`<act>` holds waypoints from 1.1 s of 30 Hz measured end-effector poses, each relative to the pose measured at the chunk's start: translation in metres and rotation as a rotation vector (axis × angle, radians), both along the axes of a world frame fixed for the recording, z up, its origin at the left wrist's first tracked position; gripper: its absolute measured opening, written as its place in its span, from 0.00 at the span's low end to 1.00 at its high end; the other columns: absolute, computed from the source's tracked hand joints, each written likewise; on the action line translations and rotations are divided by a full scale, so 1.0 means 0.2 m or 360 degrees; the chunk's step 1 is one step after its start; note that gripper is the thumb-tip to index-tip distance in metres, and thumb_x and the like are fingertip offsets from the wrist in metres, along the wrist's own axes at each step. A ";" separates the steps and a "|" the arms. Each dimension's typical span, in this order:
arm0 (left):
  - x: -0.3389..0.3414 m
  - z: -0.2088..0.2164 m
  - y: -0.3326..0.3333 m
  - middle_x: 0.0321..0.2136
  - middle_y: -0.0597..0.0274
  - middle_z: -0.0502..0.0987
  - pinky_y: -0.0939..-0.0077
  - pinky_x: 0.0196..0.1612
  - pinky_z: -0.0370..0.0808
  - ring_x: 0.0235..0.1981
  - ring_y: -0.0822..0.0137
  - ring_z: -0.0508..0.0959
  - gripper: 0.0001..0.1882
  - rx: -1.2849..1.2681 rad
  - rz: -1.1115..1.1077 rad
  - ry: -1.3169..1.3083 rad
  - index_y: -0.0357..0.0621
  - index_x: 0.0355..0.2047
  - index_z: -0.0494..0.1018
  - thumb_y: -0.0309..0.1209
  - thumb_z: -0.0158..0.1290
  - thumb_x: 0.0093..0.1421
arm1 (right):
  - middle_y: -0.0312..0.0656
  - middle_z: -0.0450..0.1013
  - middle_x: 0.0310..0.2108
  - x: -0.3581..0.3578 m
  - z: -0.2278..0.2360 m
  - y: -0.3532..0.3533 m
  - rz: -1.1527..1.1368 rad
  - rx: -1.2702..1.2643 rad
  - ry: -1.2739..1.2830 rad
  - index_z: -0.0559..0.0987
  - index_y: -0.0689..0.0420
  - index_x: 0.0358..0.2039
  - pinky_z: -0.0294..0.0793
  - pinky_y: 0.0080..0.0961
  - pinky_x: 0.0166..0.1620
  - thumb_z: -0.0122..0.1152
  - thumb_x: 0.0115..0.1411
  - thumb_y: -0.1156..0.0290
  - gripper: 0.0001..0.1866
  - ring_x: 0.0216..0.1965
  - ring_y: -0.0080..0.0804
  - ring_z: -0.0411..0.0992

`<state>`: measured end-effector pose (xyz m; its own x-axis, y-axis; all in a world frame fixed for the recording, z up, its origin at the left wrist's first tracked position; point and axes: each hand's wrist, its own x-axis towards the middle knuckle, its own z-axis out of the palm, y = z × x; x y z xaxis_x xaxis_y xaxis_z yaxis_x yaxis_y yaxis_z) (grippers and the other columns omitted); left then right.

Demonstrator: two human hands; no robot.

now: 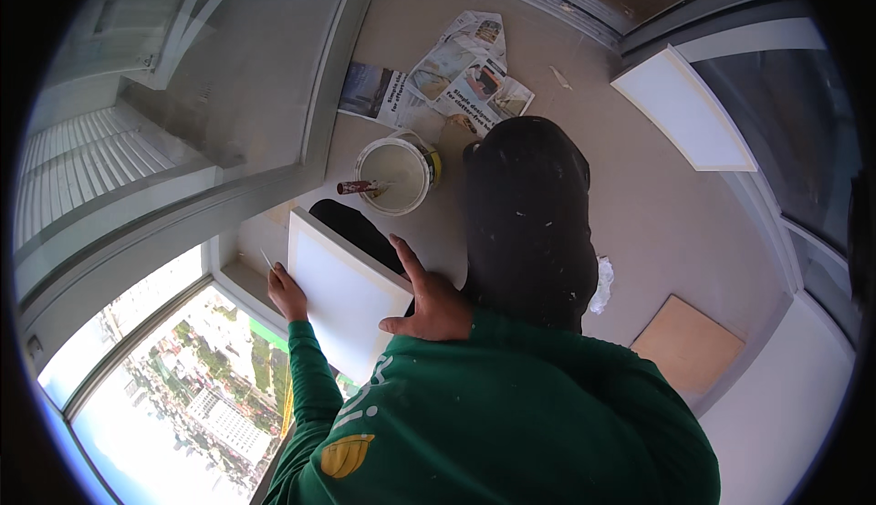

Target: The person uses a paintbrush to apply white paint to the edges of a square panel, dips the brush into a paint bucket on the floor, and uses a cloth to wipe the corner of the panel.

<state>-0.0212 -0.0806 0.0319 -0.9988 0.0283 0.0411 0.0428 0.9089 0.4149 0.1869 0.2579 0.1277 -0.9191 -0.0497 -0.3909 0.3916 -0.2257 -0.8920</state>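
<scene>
A green top (538, 405) pairs with speckled black trousers (527, 222)

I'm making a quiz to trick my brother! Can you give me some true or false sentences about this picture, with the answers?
1. The white panel is between the left hand and the right hand. True.
2. The right hand is holding the brush. False: the brush rests at the bucket, and the right hand is at the panel's edge.
3. The brush has a dark red handle. True.
4. The sleeves are yellow. False: they are green.
5. The newspaper sheets are inside the bucket. False: they lie on the floor.
</scene>
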 end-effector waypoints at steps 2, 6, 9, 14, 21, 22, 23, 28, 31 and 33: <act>0.01 0.05 -0.03 0.29 0.38 0.78 0.52 0.34 0.72 0.27 0.46 0.75 0.26 -0.0117 0.0025 0.0027 0.30 0.34 0.75 0.44 0.44 0.75 | 0.66 0.45 0.74 -0.05 0.06 0.08 0.0118 -0.0177 -0.0108 0.33 0.57 0.76 0.59 0.40 0.71 0.78 0.50 0.65 0.69 0.72 0.58 0.57; 0.10 0.12 -0.06 0.35 0.37 0.81 0.51 0.38 0.76 0.31 0.44 0.80 0.29 0.0008 0.0265 -0.0230 0.26 0.44 0.77 0.46 0.43 0.76 | 0.67 0.62 0.66 -0.07 0.02 0.13 0.0016 -0.0106 0.0062 0.31 0.53 0.77 0.71 0.44 0.62 0.78 0.50 0.70 0.69 0.55 0.57 0.75; 0.10 0.10 0.05 0.41 0.38 0.82 0.56 0.41 0.80 0.36 0.49 0.82 0.29 0.0203 0.0458 -0.0224 0.27 0.49 0.77 0.47 0.42 0.76 | 0.68 0.52 0.71 -0.19 0.08 0.30 0.0149 -0.0488 -0.0073 0.31 0.52 0.77 0.67 0.41 0.67 0.78 0.50 0.71 0.69 0.66 0.57 0.65; 0.17 0.10 0.03 0.46 0.41 0.81 0.62 0.43 0.81 0.40 0.54 0.82 0.29 0.0128 0.0447 -0.0219 0.27 0.53 0.75 0.46 0.43 0.76 | 0.65 0.54 0.71 -0.13 0.15 0.35 0.0083 -0.0060 0.0182 0.35 0.51 0.77 0.67 0.43 0.68 0.80 0.51 0.68 0.68 0.66 0.59 0.65; 0.37 0.24 0.01 0.55 0.44 0.77 0.63 0.50 0.81 0.48 0.55 0.81 0.31 0.0486 0.0727 -0.0257 0.31 0.61 0.71 0.49 0.45 0.74 | 0.48 0.80 0.49 0.52 -0.13 1.21 -0.0575 -0.0904 0.0421 0.77 0.65 0.56 0.81 0.29 0.54 0.55 0.70 0.81 0.16 0.52 0.38 0.80; 0.41 0.26 0.01 0.55 0.44 0.76 0.62 0.51 0.81 0.49 0.54 0.81 0.31 0.0592 0.0760 -0.0258 0.32 0.62 0.70 0.49 0.46 0.74 | 0.45 0.81 0.47 0.66 -0.34 1.25 -0.0829 -0.0269 0.0094 0.78 0.64 0.55 0.81 0.28 0.51 0.55 0.69 0.82 0.15 0.48 0.34 0.81; 0.40 0.32 0.03 0.56 0.44 0.76 0.62 0.51 0.81 0.49 0.54 0.81 0.31 0.0687 0.0770 -0.0239 0.33 0.62 0.70 0.50 0.46 0.74 | 0.44 0.82 0.45 0.89 -0.65 1.24 -0.0736 0.0216 -0.0157 0.79 0.64 0.52 0.81 0.27 0.49 0.59 0.66 0.79 0.14 0.45 0.33 0.82; 0.38 0.37 0.09 0.43 0.53 0.80 0.69 0.42 0.78 0.39 0.64 0.79 0.25 0.0877 0.0656 -0.0056 0.33 0.53 0.75 0.46 0.47 0.75 | 0.60 0.61 0.65 1.95 -1.48 0.66 0.0756 0.1095 -0.1658 0.58 0.53 0.65 0.77 0.52 0.59 0.79 0.46 0.54 0.52 0.60 0.62 0.71; 0.39 0.48 0.18 0.28 0.67 0.75 0.74 0.33 0.69 0.29 0.74 0.69 0.20 0.0831 0.0449 0.0058 0.37 0.36 0.75 0.43 0.47 0.76 | 0.59 0.67 0.54 2.02 -1.46 0.51 0.0297 0.1394 -0.1464 0.62 0.54 0.59 0.79 0.53 0.53 0.77 0.50 0.61 0.41 0.52 0.63 0.75; 0.45 0.51 0.20 0.24 0.71 0.73 0.76 0.31 0.66 0.27 0.77 0.66 0.21 0.0873 0.0478 0.0051 0.39 0.31 0.74 0.43 0.47 0.76 | 0.60 0.71 0.50 2.14 -1.65 0.57 0.0260 0.1532 -0.1322 0.64 0.57 0.57 0.79 0.52 0.53 0.64 0.56 0.71 0.29 0.49 0.61 0.77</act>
<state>0.0686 -0.0405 0.1348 -0.9578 -0.2873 -0.0002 -0.1615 0.5380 0.8273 0.6143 0.3711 -0.2019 -0.3928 0.4830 -0.7825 0.8687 0.4742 -0.1433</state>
